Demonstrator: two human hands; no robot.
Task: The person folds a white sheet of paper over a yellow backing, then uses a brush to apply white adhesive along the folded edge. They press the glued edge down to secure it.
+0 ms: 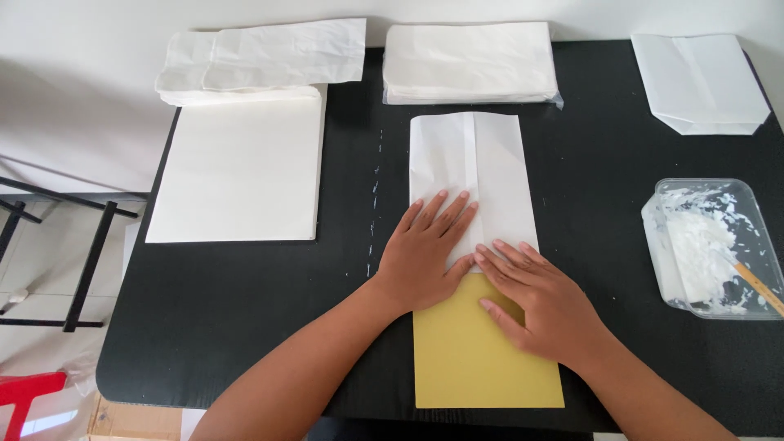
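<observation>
A folded white paper sheet (490, 167) with a glued centre seam lies lengthwise on the black table (245, 318). A yellow card (474, 367) sticks out from under its near end. My left hand (425, 257) lies flat, fingers spread, on the near left part of the white paper. Beside it, my right hand (543, 302) presses flat where the paper meets the yellow card. Neither hand grips anything.
A stack of large white sheets (241, 167) lies at the left, with crumpled white bags (261, 57) behind it. A wrapped pile of white bags (469, 61) sits at the back centre, one folded bag (698, 82) at the back right. A clear tub of white paste (710, 245) holds a wooden stick (759, 286).
</observation>
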